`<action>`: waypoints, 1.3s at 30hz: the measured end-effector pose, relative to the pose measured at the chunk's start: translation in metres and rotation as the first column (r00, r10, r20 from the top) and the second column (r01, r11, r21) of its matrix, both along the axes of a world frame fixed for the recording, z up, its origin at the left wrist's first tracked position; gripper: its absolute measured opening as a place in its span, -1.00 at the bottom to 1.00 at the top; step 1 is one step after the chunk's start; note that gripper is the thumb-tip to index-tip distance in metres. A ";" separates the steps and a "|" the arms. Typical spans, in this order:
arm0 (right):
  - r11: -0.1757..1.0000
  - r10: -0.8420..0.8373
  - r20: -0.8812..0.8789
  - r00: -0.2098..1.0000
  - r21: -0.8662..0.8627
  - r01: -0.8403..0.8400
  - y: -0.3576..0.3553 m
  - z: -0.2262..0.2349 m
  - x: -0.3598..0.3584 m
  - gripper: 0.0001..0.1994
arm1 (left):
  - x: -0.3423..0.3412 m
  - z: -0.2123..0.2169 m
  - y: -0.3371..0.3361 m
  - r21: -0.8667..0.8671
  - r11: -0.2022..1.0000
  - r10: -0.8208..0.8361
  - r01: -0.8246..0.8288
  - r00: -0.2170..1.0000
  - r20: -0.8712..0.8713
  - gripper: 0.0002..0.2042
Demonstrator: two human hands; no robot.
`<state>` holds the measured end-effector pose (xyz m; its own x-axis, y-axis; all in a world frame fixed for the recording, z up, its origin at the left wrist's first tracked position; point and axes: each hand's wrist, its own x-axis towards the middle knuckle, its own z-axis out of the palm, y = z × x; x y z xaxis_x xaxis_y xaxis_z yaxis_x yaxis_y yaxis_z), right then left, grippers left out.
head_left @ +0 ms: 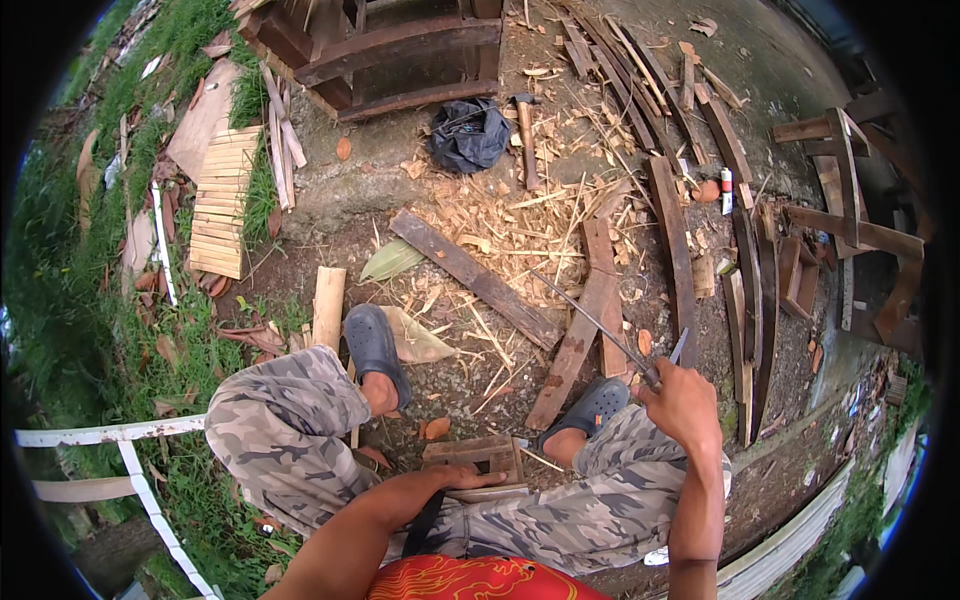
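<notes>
Low in the frame, centre: your left hand (468, 477) rests flat on a small wooden block (478, 460) between your knees; the fingers lie spread over its near edge, pressing rather than gripping.
Lower right: your right hand (682, 398) is closed around a thin strip (590, 318), a long pale sliver that runs up-left from the fist toward the middle of the frame.
Blade: a short grey point (679, 347) sticks up just above the right fist; it looks like a knife tip held along with the strip, though I cannot tell for sure.
Step in hand: by my reading you are trimming or splitting the strip, with the block steadied as a rest.
Next move calls for: bringing the strip down to the block, keeping the left fingers clear of the edge, and holding the fist firm so the sliver does not whip.
Ground: planks (478, 280) and pale shavings (520, 225) lie scattered across the middle; a hammer (526, 140) and a dark bag (468, 134) sit near the top centre, well apart from your hands.
Feet: dark clogs (376, 348), one at either side of the block.
Hidden: the right fingers' grip is turned away, so what sits inside the fist is unclear.
Cut off: your lap and the block's near side are covered by the left forearm.
Hard to make out: the strip's far end fades into the shavings; the frame's rim bends and darkens.
</notes>
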<state>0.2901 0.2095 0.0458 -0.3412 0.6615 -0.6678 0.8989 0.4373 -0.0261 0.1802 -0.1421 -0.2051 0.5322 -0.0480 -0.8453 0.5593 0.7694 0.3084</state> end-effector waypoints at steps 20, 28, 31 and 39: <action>0.999 -0.048 -0.018 0.999 0.003 0.048 0.100 -0.007 -0.032 -0.65 | -0.150 0.008 0.176 0.237 0.959 -0.098 0.153 0.968 -0.229 0.18; 0.992 0.022 -0.022 0.999 0.121 -0.020 0.124 0.006 -0.055 -0.58 | -0.172 0.019 0.238 0.110 0.928 -0.310 0.357 0.900 -0.305 0.02; 0.987 0.008 0.012 1.000 0.161 -0.010 0.120 0.010 -0.066 -0.56 | -0.164 0.044 0.241 0.137 0.961 -0.216 0.239 0.963 -0.162 0.05; 0.962 0.002 0.101 0.995 0.271 -0.030 0.061 0.067 -0.093 -0.49 | -0.165 0.042 0.188 0.572 0.758 -0.154 0.315 0.937 -0.313 -0.02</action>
